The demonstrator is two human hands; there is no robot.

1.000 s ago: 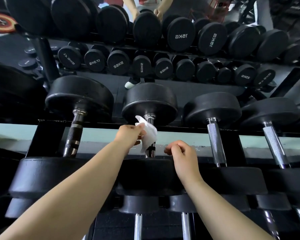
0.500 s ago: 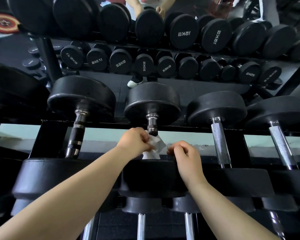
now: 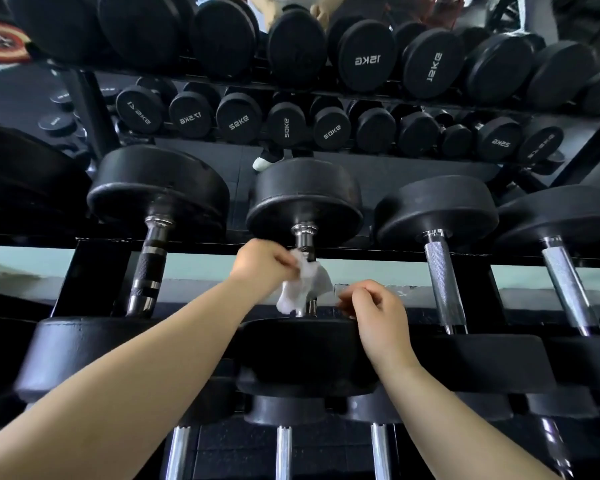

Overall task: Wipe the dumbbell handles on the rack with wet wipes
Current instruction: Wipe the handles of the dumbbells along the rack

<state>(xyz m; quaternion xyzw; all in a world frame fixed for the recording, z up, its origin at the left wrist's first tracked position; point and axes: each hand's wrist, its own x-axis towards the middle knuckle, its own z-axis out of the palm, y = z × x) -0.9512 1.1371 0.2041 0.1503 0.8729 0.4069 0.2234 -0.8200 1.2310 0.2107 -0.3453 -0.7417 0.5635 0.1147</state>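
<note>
A black dumbbell lies on the rack in the middle of the view, its chrome handle (image 3: 303,239) running away from me between two rubber heads. My left hand (image 3: 262,263) pinches a crumpled white wet wipe (image 3: 303,285) and holds it against the middle of that handle, hiding most of the grip. My right hand (image 3: 373,306) hovers just right of the handle's near end with fingers curled, holding nothing. The near head (image 3: 305,355) sits under both wrists.
Neighbouring dumbbells flank it: a dark-gripped handle (image 3: 146,268) on the left and knurled chrome handles (image 3: 442,278) on the right. Lower-tier handles (image 3: 283,452) show below. A mirror behind reflects more dumbbells and a person's hands (image 3: 321,10) at the top.
My left hand slid the wipe down the handle, then back up a little; the wipe now hangs lower and looser. My right hand stayed beside the handle's near end.
</note>
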